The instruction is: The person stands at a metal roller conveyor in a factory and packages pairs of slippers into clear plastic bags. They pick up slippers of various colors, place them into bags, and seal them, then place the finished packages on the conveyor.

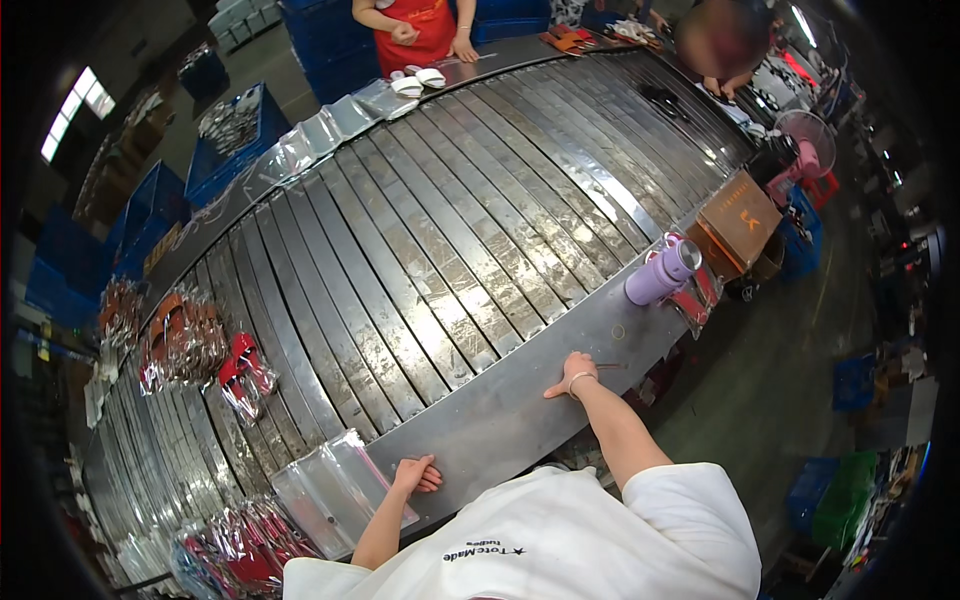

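Note:
My left hand [418,474] rests at the near metal ledge [490,415], its fingers loosely bent and nothing visible in them. Right beside it lies a stack of clear plastic bags [335,490]. Farther right, my right hand [572,374] leans on the same ledge with the thumb spread away from the fingers. A light band circles that wrist, and a thin stick-like piece [610,366] lies close by. Beyond it stands a lilac drinking bottle [652,280] with red packaged pieces [695,300] next to it.
A slatted metal conveyor [430,240] curves past the ledge. On its left sit bagged red items [245,375] and bagged brown items [185,340]; pink-red bagged bundles [245,545] lie nearer. A brown box [740,225] stands right. Across, a person in a red apron [425,35] stands near white slippers [418,82].

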### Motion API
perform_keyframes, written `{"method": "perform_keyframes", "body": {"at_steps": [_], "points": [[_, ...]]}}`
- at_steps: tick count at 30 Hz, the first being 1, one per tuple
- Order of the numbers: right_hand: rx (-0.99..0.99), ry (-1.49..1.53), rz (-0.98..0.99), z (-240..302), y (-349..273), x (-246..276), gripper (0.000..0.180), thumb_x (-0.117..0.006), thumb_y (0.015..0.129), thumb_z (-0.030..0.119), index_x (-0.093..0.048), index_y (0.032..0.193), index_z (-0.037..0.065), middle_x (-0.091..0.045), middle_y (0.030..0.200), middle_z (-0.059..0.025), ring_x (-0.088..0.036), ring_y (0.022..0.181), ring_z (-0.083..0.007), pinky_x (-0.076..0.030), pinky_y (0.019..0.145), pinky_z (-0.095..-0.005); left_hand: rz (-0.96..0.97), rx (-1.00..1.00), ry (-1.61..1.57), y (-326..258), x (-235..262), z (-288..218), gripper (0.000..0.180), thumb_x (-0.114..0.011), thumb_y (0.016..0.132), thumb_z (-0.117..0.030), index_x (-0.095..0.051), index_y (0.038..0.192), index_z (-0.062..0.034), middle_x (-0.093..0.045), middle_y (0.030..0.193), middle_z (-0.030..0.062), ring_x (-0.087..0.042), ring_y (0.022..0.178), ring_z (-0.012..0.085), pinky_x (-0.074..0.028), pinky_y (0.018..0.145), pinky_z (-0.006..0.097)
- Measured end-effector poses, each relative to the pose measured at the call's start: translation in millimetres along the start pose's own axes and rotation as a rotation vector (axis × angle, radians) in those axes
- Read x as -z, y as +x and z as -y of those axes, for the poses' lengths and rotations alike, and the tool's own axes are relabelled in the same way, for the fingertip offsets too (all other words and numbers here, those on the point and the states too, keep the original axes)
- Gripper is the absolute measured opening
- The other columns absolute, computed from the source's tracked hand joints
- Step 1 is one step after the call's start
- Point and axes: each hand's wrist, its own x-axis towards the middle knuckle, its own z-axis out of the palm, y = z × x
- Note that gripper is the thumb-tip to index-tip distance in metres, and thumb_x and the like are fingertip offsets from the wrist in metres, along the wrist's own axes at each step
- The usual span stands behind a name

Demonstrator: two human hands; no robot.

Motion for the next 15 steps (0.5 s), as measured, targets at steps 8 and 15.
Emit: {"method": "perform_keyframes", "body": {"at_steps": [8,15], "points": [[0.012,0.025,-0.043,-3,-1,-8,0.106,-0.083,0.040,0.059,-0.044,0.117,-0.002,-0.050,0.117,-0.0200,-0.054,0.108,-0.0292,-0.046,0.091,-0.0334,-0.025,0.024,-0.016,-2,-1,-2,0.046,-0.054,0.085,-0.040,-0.066,0.072,0.0020,-0.066,0.064,0.0121,-0.062,0.048,0.0187,-0.048,0.042,0.025],[0.035,0.019,-0.057,-4,3,-12,0.105,-0.083,0.041,0.060,-0.044,0.116,-0.003,-0.051,0.116,-0.0199,-0.054,0.109,-0.0289,-0.046,0.091,-0.0331,-0.046,0.019,-0.025,-7,0,-4,0.045,-0.057,0.083,-0.041,-0.065,0.070,0.0014,-0.065,0.064,0.0120,-0.063,0.049,0.0190,-0.049,0.044,0.025]]}}
